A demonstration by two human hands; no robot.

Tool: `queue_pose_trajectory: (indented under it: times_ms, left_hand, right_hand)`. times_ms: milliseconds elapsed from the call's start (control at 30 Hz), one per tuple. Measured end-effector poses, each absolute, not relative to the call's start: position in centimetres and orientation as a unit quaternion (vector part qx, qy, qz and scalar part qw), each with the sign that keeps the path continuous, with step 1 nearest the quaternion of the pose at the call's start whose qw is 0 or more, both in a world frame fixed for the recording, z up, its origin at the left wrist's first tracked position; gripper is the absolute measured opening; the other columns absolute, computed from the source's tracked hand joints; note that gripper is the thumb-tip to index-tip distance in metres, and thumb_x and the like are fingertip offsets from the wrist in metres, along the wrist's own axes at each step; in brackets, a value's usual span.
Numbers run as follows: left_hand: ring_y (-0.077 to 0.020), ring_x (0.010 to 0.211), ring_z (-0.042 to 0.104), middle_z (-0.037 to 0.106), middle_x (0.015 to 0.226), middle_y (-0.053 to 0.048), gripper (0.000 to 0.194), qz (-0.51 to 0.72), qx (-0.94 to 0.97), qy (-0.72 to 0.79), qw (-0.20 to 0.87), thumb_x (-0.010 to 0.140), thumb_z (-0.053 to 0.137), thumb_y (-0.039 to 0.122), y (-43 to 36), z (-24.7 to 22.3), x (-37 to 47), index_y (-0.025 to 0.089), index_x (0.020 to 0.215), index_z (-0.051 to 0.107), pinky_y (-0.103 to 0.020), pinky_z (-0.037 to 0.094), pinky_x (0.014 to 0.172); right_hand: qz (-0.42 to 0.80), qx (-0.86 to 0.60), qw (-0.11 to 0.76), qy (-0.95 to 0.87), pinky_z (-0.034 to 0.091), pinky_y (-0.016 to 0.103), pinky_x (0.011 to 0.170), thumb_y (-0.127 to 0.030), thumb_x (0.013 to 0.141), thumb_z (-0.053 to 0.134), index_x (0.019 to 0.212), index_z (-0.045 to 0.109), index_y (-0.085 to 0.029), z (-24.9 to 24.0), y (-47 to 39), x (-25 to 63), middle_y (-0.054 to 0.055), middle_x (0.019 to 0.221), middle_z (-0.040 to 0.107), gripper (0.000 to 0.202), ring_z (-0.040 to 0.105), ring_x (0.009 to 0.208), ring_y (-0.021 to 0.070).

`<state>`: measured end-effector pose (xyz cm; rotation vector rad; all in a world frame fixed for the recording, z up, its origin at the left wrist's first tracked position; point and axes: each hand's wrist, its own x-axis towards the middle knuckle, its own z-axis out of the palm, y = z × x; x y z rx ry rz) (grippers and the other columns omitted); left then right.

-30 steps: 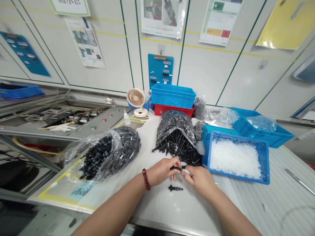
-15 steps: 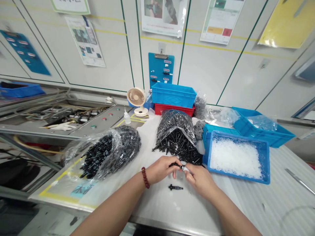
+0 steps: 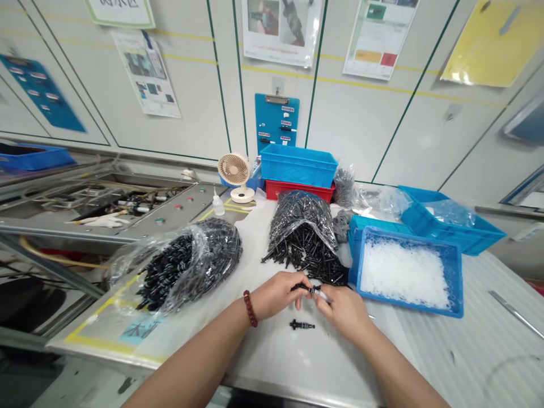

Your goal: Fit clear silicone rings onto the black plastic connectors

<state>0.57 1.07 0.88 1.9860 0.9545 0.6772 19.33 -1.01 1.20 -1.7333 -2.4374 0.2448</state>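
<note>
Left hand [image 3: 282, 294] grips a slim black part [image 3: 301, 288]; right hand [image 3: 342, 309] pinches a smooth whitish tube [image 3: 322, 294] against it. Nearer than the part, a ridged black fitting [image 3: 302, 325]; beyond, a glossy plastic bag [image 3: 302, 212]

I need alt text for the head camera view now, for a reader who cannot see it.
The left hand holds a slim black part against a white piece in the right hand, above a worktable. Another black part lies nearer. Beyond are two bags of black parts, left and middle; right, a blue tray holds small white pieces.
</note>
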Motion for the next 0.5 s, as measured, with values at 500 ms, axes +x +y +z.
queue_pose_trajectory:
  times_ms: [500]
  left_hand:
    - [-0.0132,0.063,0.047,0.053,0.07,0.001,0.022,0.25,0.807,0.393,0.363,0.082,0.049,0.031,1.03,1.34,-0.21,0.017,0.1,0.054,-0.021,0.038,0.059]
  right_hand:
    - [0.179,-0.529,0.18,-0.81,0.027,0.024,0.055,-0.026,0.086,0.031,0.076,0.045,-0.021,0.84,-0.9,19.9,-0.001,0.066,0.055,0.018,0.05,0.061,0.0144]
